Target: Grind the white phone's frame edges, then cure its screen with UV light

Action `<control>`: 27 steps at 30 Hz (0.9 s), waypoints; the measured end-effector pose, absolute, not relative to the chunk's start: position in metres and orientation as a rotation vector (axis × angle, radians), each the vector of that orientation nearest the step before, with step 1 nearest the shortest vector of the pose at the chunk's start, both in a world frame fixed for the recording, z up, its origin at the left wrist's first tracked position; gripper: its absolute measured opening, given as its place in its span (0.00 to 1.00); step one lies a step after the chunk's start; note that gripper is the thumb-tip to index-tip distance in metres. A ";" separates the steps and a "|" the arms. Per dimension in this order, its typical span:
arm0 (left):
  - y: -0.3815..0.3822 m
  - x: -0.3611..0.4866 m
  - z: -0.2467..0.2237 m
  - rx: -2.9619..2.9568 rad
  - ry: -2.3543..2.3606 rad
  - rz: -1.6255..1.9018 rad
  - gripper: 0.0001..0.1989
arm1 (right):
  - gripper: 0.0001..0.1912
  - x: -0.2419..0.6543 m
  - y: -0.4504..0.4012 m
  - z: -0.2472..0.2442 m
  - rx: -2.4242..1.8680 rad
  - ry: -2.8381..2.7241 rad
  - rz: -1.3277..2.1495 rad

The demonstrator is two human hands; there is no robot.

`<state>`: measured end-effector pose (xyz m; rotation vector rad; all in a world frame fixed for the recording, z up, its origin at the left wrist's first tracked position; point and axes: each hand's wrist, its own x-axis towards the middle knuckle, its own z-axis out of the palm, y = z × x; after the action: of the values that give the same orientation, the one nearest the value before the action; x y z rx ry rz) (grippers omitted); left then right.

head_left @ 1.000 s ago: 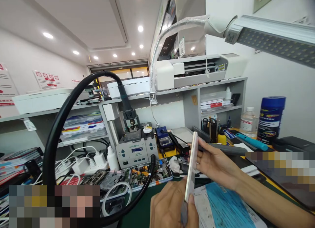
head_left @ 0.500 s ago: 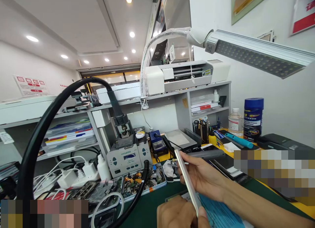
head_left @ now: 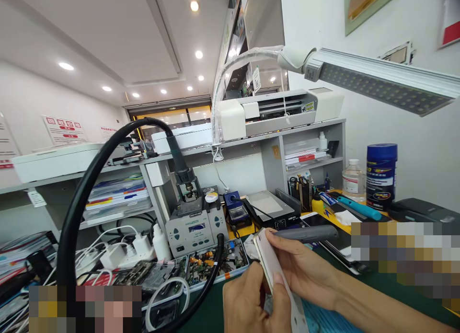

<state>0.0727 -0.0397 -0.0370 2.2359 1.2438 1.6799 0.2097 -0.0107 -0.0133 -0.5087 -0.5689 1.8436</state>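
A thin white, phone-like device is tilted upright over the green mat, its edge turned toward the camera. My right hand grips it near the top from the right side, thumb at the upper edge. My left hand is closed on its left edge, with the thumb on the white face and the other fingers bent at the side. Whatever lies between the left fingers and the edge is hidden. Under the hands, a blue sheet rests on the mat.
A grey hot-air station with a thick black hose arches over the left side. Trays of small parts sit before it. A lamp hangs at upper right. Bottles and tools line the right back.
The white device has turned so more of its face shows. My left hand has moved up along its edge, thumb now on the face. The view has shifted slightly left.
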 end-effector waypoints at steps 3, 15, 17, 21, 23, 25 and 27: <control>-0.036 0.073 -0.032 2.182 1.217 1.586 0.16 | 0.05 0.210 -0.009 -0.015 -0.505 -0.597 1.825; -0.045 0.078 0.023 2.020 1.154 1.417 0.19 | 0.03 0.213 -0.022 -0.008 -0.405 -0.696 1.744; -0.045 0.080 0.019 2.077 1.184 1.452 0.19 | 0.04 0.214 -0.023 -0.007 -0.393 -0.696 1.761; -0.046 0.086 0.012 2.169 1.237 1.513 0.16 | 0.05 0.214 -0.024 -0.005 -0.402 -0.679 1.791; -0.047 0.089 0.011 2.206 1.273 1.546 0.18 | 0.07 0.214 -0.025 -0.004 -0.404 -0.670 1.801; -0.050 0.091 0.011 2.229 1.317 1.586 0.20 | 0.08 0.214 -0.026 -0.003 -0.401 -0.665 1.813; -0.053 0.094 0.012 2.245 1.344 1.648 0.21 | 0.08 0.214 -0.028 -0.002 -0.394 -0.664 1.825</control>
<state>0.0939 -0.0525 0.0120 2.2451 1.3443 1.6484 0.2136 -0.0275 -0.0017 -0.3938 -0.6639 1.8251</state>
